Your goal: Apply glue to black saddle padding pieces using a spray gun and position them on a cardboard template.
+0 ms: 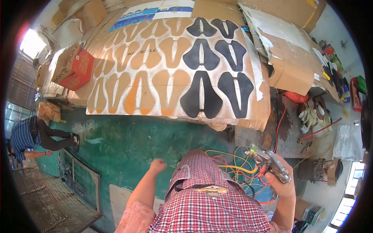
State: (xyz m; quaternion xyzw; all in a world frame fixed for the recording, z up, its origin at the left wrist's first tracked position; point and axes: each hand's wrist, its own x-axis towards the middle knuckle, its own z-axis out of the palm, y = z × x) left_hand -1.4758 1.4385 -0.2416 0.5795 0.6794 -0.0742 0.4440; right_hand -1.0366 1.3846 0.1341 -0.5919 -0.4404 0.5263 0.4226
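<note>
Spray gun (273, 164) in the right hand (285, 181), fingers wrapped around it, out to the right of the checked apron (206, 211). Whether a finger presses the trigger: cannot tell. No spray visible. Yellow hose (240, 169) runs up toward the gun. Left hand (158, 166) out in front of the body, nothing seen in it; fingers look loosely curled, but how tightly cannot be told.

Six black pieces (211, 99), slotted, lie flat in three rows of two on the right part of a cardboard sheet (261, 112), well apart from both hands. Left of them, bare brown outlines edged in whitish overspray, one tinted orange. Red carton (82, 66) near the sheet's left edge.

Step, as I judge it: coating the pieces, gun off the work for now. Next move would call for bringing the gun over the sheet, nozzle angled down, passes kept even along edges and slots, hose clear of the pieces.
</note>
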